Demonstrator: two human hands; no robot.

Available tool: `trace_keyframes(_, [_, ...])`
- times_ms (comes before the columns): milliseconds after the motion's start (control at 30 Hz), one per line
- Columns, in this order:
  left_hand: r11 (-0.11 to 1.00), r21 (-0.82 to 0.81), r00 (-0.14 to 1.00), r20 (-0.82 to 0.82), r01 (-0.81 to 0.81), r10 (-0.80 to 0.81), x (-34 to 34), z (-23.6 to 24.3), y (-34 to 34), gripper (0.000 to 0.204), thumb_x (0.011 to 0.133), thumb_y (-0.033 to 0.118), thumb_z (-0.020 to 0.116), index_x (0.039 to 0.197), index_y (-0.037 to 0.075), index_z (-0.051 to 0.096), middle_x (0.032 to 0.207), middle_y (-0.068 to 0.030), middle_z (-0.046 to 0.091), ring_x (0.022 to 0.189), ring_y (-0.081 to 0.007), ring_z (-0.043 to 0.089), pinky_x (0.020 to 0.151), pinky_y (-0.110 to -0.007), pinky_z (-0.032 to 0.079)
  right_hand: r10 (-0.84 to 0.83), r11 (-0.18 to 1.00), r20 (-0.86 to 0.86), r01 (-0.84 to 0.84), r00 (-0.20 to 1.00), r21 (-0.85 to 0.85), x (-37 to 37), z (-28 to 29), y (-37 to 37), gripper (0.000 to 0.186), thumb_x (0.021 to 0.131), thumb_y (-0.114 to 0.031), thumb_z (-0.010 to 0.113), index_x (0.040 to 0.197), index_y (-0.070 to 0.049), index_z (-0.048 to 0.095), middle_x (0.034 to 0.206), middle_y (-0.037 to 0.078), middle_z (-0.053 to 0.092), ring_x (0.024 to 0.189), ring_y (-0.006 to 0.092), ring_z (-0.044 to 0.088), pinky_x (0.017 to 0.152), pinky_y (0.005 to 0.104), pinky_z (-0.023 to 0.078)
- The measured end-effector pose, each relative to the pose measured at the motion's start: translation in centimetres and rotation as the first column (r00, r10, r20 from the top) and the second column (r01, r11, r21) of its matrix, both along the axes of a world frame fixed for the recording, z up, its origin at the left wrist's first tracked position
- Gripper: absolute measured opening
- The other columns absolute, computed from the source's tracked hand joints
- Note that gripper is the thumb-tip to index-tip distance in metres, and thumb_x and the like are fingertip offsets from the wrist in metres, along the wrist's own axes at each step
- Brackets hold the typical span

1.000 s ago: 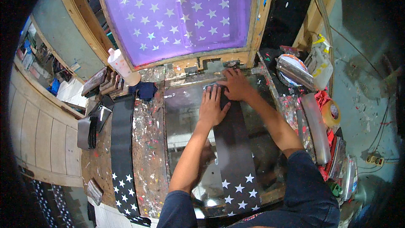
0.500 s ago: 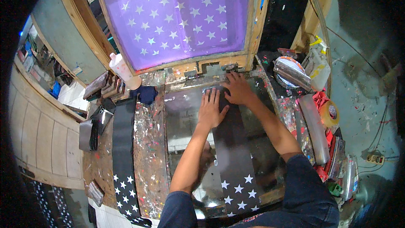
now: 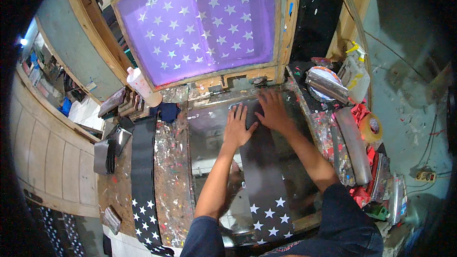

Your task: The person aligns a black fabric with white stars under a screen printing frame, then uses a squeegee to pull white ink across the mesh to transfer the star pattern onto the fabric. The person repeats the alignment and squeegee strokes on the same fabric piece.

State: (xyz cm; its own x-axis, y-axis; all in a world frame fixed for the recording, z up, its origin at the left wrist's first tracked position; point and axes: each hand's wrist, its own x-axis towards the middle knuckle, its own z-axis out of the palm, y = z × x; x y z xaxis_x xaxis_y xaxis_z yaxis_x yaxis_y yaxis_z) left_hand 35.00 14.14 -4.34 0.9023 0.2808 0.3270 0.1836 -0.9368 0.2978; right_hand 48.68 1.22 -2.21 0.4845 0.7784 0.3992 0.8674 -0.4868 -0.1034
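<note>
A long black fabric strip [image 3: 264,166] with white stars at its near end lies over a dark glossy panel [image 3: 209,145] on the paint-splashed table. My left hand [image 3: 238,127] rests flat on the strip's far left edge, fingers stretched out. Across from it, my right hand [image 3: 273,112] lies at the strip's far right edge with its fingers spread and slightly blurred. Neither hand grips anything. Beyond the hands stands a tilted wooden-framed printing screen [image 3: 279,43] with purple mesh and pale stars.
A stack of black starred strips [image 3: 144,162] lies left of the panel. Near it are a white plastic bottle [image 3: 143,85], a dark cloth [image 3: 168,113] and scissors [image 3: 124,132]. On the right are a tape roll [image 3: 371,128], a spray bottle [image 3: 356,74] and a long roller-like tube [image 3: 354,147].
My right hand has slid a little toward me and to the right along the strip's edge. The left hand stays on the strip almost unmoved. The view has shifted slightly.
</note>
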Motion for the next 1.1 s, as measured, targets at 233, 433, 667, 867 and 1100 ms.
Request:
trace_keyframes(233, [0.967,-0.253,0.994,0.105,0.037,-0.010,-0.2,0.9,0.5,0.071,0.091,0.038,0.064,0.146,-0.001,0.042,0.159,-0.0193,0.030,0.148,-0.0393,0.022,0.121,-0.048,0.021,-0.061,0.992,-0.068,0.068,0.996,0.110,-1.6,-1.3,-0.7,0.066,0.084,-0.035,0.073,0.140,-0.010,0.049,0.137,0.016,0.049,0.133,0.0375,0.039,0.111,0.0578,0.028])
trace_keyframes(433, [0.927,-0.358,0.938,0.347,0.111,0.021,0.1,0.5,1.4,0.062,0.090,0.023,0.068,0.143,0.000,0.046,0.158,-0.0180,0.031,0.146,-0.0386,0.026,0.120,-0.046,0.024,-0.108,0.943,-0.058,0.121,0.992,0.310,-1.5,-1.3,-1.2,0.060,0.088,-0.039,0.067,0.137,-0.008,0.051,0.136,0.018,0.050,0.134,0.0355,0.040,0.109,0.0590,0.030])
trace_keyframes(667, [0.977,-0.213,0.778,0.616,0.013,0.124,-1.1,4.8,4.3,0.056,0.090,0.019,0.067,0.139,0.001,0.050,0.144,-0.0224,0.049,0.137,-0.0413,0.041,0.115,-0.048,0.029,-0.500,0.866,-0.140,0.497,0.855,-0.057,-2.6,3.5,-12.0,0.048,0.087,-0.027,0.063,0.124,0.003,0.058,0.125,0.020,0.055,0.121,0.0364,0.047,0.101,0.0488,0.037])
trace_keyframes(867, [0.879,0.403,0.485,0.840,-0.256,-0.244,7.8,28.8,11.8,0.060,0.088,0.026,0.067,0.136,-0.004,0.049,0.144,-0.0281,0.046,0.134,-0.0456,0.041,0.113,-0.053,0.030,-0.548,0.832,0.068,0.552,0.833,-0.054,-3.0,-0.1,-19.5,0.035,0.087,-0.027,0.062,0.103,0.004,0.068,0.118,0.020,0.058,0.116,0.0359,0.048,0.097,0.0477,0.038])
trace_keyframes(1100, [0.668,0.556,0.819,0.555,-0.494,0.143,13.3,42.9,26.1,0.082,0.091,0.065,0.052,0.150,0.011,0.039,0.156,-0.0197,0.036,0.146,-0.0379,0.030,0.118,-0.055,0.023,0.456,0.293,-0.844,0.848,0.282,0.442,2.7,3.9,-17.8,0.041,0.088,-0.041,0.074,0.098,-0.002,0.064,0.087,0.012,0.069,0.068,0.0213,0.067,0.052,0.0356,0.052])
